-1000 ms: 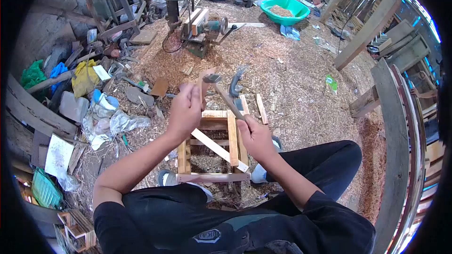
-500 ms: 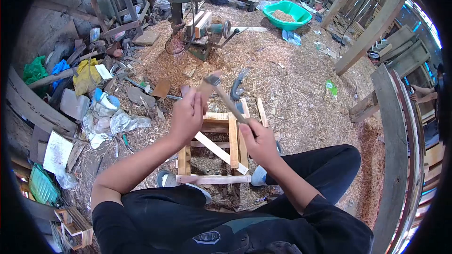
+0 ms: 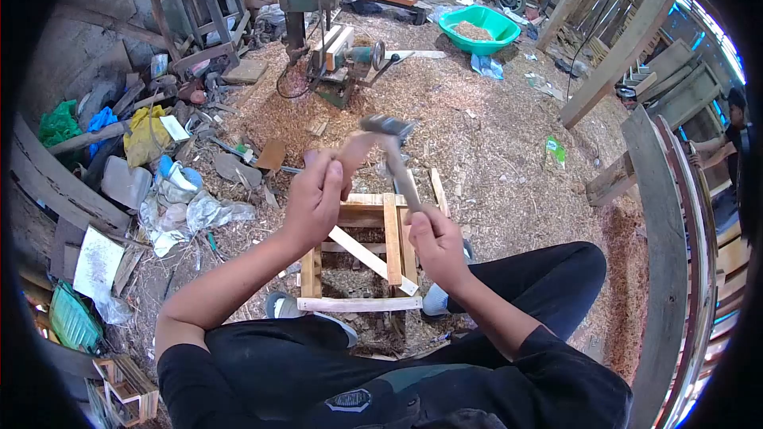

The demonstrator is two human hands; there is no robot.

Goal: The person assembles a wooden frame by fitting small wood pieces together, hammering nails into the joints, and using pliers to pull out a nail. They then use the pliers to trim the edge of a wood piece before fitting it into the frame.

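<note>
My left hand (image 3: 318,199) is closed around a short piece of wood (image 3: 357,148), which sticks up past the fingertips toward the right. Wrapped round the wooden handle of a hammer (image 3: 404,176) is my right hand (image 3: 438,245). The hammer's dark metal head, slightly blurred, hovers just above and right of the wood piece's upper end. Below both hands, between my feet, a small wooden frame (image 3: 358,303) rests on the ground. A pale slat (image 3: 369,256) lies slantwise across it.
Wood shavings (image 3: 509,143) cover the ground. Ahead stands a drill-like machine (image 3: 334,71) with a wooden block on it, and a green basin (image 3: 509,32) of shavings lies beyond. Scrap and plastic bags (image 3: 179,199) pile up at left. Planks (image 3: 656,230) run along the right; a person (image 3: 723,151) is behind them.
The hammer head has moved right and slightly up from the wood piece's upper end. My right hand has shifted a little lower; my left hand keeps its hold almost unmoved.
</note>
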